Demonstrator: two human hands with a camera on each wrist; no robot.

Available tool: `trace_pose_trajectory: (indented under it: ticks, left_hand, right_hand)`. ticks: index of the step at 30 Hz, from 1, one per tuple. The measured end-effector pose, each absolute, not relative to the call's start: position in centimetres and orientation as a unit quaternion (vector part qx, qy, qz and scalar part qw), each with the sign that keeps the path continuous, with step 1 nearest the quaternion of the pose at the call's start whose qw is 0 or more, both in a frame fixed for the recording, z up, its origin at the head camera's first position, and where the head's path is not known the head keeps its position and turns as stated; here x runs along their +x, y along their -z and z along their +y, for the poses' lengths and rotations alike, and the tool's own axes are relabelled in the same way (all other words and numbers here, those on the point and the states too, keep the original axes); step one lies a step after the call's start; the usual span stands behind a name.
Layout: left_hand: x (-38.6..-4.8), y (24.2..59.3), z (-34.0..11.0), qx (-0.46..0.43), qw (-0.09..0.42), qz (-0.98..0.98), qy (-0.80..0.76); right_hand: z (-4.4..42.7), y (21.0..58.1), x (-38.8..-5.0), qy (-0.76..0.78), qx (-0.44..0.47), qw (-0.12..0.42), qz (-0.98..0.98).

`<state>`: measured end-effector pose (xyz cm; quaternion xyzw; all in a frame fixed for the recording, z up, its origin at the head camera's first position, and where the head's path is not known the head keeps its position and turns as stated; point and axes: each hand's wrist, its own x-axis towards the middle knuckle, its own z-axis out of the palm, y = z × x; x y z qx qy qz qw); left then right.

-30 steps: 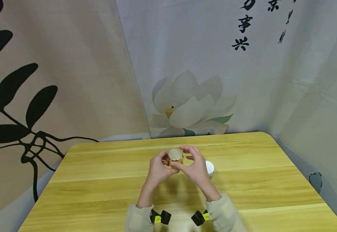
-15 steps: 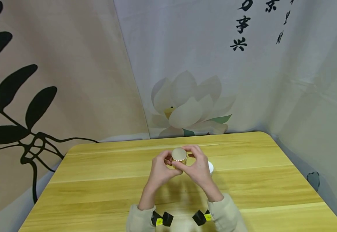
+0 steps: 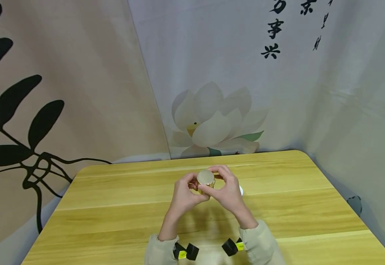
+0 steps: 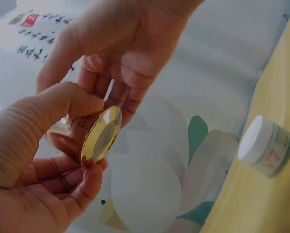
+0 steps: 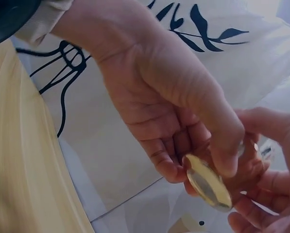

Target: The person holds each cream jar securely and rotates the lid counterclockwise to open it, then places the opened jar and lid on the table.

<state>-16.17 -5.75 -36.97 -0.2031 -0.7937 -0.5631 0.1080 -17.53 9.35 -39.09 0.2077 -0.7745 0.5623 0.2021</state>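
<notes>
A small gold jar [image 3: 205, 178] with a pale round top is held above the table between both hands. The left hand [image 3: 184, 191] grips its left side with thumb and fingers. The right hand [image 3: 226, 189] pinches it from the right, thumb at the near side. In the left wrist view the jar's gold-rimmed round face [image 4: 102, 137] lies between the left thumb and fingers; in the right wrist view the gold rim [image 5: 208, 184] is by the right thumb. The fingers hide much of the jar's body.
A white jar [image 4: 265, 145] marked V7 stands on the wooden table [image 3: 113, 206], mostly hidden behind the right hand in the head view. Behind the table hangs a curtain [image 3: 106, 92] with plant and flower prints and black characters.
Both hands and the gold jar have shifted slightly to the right. Less of the white jar shows beside the right hand. Both hands have kept their hold.
</notes>
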Motion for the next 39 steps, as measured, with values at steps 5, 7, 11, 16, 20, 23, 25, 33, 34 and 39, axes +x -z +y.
trace_pose_trajectory:
  ticks: [5,7,11,16,20,23,25,33,34,39]
  left_hand:
    - [-17.5,39.3,-6.1,-0.209,0.107,-0.797,0.557]
    - [-17.6,39.5,-6.2,-0.212,0.109,-0.796,0.557]
    - [-17.6,39.6,-6.2,-0.208,0.107,-0.794,0.561]
    - [-16.9,38.5,-5.8,-0.199,0.105,-0.804,0.550]
    - [-15.8,36.7,-5.6,-0.198,0.096,-0.804,0.553]
    - [-15.3,35.8,-5.6,-0.198,0.086,-0.803,0.556]
    - [-15.2,35.6,-5.7,-0.198,0.081,-0.802,0.558]
    - [-15.5,36.0,-5.7,-0.213,0.083,-0.795,0.562]
    - [-15.5,36.0,-5.7,-0.214,0.083,-0.795,0.562]
    - [-15.3,35.9,-5.8,-0.213,0.083,-0.797,0.559]
  right_hand:
    - [9.8,39.0,-17.5,-0.573,0.216,0.169,-0.772]
    - [9.8,38.9,-17.4,-0.567,0.213,0.163,-0.779]
    - [9.7,38.8,-17.3,-0.551,0.192,0.168,-0.794]
    - [9.6,38.7,-17.2,-0.542,0.170,0.196,-0.800]
    - [10.2,38.5,-17.2,-0.537,0.191,0.189,-0.800]
    - [10.7,38.4,-17.3,-0.535,0.225,0.169,-0.797]
    - [10.9,38.4,-17.3,-0.533,0.246,0.156,-0.794]
    - [10.5,38.3,-17.0,-0.523,0.211,0.171,-0.808]
    - [10.4,38.3,-17.0,-0.526,0.205,0.175,-0.807]
    - [10.6,38.4,-17.1,-0.532,0.218,0.178,-0.799]
